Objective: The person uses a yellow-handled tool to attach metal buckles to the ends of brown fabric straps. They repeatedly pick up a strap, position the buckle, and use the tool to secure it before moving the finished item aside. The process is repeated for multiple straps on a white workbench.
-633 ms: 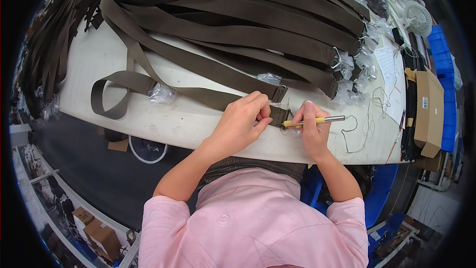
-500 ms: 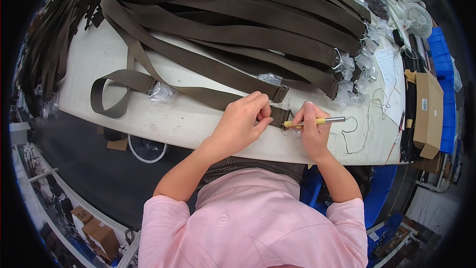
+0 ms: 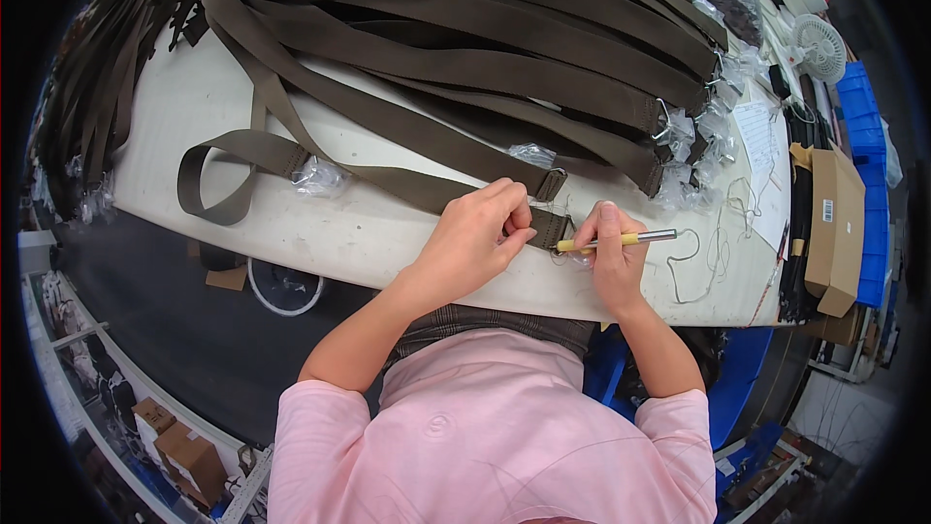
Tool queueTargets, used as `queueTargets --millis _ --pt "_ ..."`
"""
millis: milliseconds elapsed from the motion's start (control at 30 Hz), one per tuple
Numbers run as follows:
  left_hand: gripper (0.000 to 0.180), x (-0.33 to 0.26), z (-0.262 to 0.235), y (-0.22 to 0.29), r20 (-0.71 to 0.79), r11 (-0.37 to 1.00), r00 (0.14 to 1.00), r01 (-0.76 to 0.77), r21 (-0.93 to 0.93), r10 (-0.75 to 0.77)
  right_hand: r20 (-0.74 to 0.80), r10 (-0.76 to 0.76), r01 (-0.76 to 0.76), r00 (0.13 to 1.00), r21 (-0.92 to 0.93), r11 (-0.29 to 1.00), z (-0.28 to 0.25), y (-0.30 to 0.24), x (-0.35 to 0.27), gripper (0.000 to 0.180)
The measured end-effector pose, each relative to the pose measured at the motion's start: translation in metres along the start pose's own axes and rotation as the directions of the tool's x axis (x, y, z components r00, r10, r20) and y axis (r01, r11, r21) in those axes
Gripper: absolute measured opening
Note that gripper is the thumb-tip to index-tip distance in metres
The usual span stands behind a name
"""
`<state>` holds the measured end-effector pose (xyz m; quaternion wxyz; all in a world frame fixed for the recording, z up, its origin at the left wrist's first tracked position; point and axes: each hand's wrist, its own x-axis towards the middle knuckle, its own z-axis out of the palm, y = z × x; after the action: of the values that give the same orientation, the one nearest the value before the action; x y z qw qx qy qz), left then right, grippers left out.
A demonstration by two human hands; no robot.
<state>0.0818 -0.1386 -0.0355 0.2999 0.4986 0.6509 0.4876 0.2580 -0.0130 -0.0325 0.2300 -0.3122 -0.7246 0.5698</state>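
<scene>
A dark brown webbing strap (image 3: 388,182) lies along the near side of the table, its stitched end (image 3: 549,225) between my hands. Loose threads (image 3: 570,202) stick out around that end. My left hand (image 3: 477,238) rests over the strap just left of the stitching, thumb and fingertips pinched together; what they hold, if anything, is too small to make out. In my right hand (image 3: 613,251) is a slim pen-shaped tool (image 3: 632,238), yellow with a silver rear part. Its yellow end points left and meets the corner of the strap end.
Many more brown straps (image 3: 465,25) spread across the table (image 3: 320,267), several with metal buckles in clear plastic wrap (image 3: 679,131). Loose thread (image 3: 713,267) curls at the right. Beyond lie a paper sheet (image 3: 756,160), a small white fan (image 3: 819,47), a cardboard box (image 3: 832,223) and blue bins (image 3: 863,136).
The view has shifted very slightly. Both hands, the pen-shaped tool and the strap end keep the same places relative to each other.
</scene>
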Motion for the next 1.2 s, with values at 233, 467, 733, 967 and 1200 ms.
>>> queueTargets --millis 233,467,733,967,1200 --pt "0.016 -0.0005 0.001 -0.0007 -0.004 1.0 1.0 -0.004 0.003 0.004 0.01 -0.014 0.014 1.0 -0.018 1.0 0.0018 -0.0033 0.0003 0.054" --pt "0.015 -0.001 0.0022 -0.0026 -0.01 1.0 1.0 -0.021 0.009 0.021 -0.013 -0.009 0.009 1.0 0.001 1.0 0.0027 -0.0024 -0.0001 0.053" --pt "0.015 -0.0015 0.0021 -0.0025 -0.016 1.0 1.0 -0.025 0.001 0.025 0.006 -0.02 0.02 1.0 -0.022 1.0 0.0019 -0.0021 0.0007 0.053" --pt "0.016 -0.0016 0.0031 -0.0026 -0.022 1.0 0.999 -0.025 0.005 0.026 -0.009 -0.015 0.015 1.0 -0.005 1.0 0.0022 -0.0013 -0.0001 0.054" --pt "0.016 -0.0018 0.0028 -0.0023 -0.018 1.0 1.0 -0.018 0.008 0.018 -0.021 0.01 -0.01 1.0 -0.016 1.0 0.0009 0.0006 0.0004 0.055"
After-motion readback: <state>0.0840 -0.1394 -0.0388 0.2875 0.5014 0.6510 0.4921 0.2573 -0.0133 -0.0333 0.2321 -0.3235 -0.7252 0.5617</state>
